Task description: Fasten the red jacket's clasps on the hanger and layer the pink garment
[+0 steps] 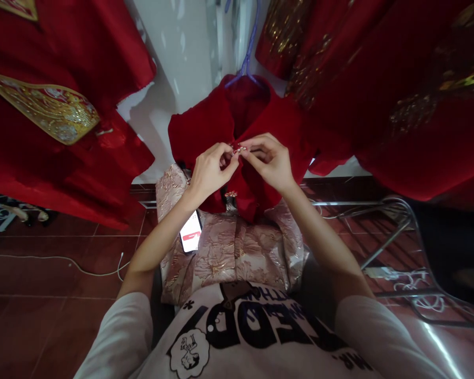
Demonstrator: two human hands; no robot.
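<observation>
A red garment [201, 123] with an open neckline hangs in front of me on a purple hanger [248, 55]. At its front, a small red fastener with pale beads [240, 150] is pinched between both hands. My left hand [210, 167] grips its left end with thumb and bent fingers. From the other side, my right hand [272, 160] closes thumb and fingertips on the right end. The fine detail between the fingertips is too small to make out. Lower on the garment sits a second beaded red ornament [231, 195].
Pink brocade fabric [256, 247] covers my lap, with a lit phone [190, 231] lying on it. Red embroidered garments [118, 58] hang left, more red ones [339, 116] right. A metal-framed chair [414, 226] and cables [426, 300] are at right; a white cord [75, 266] crosses the tiles.
</observation>
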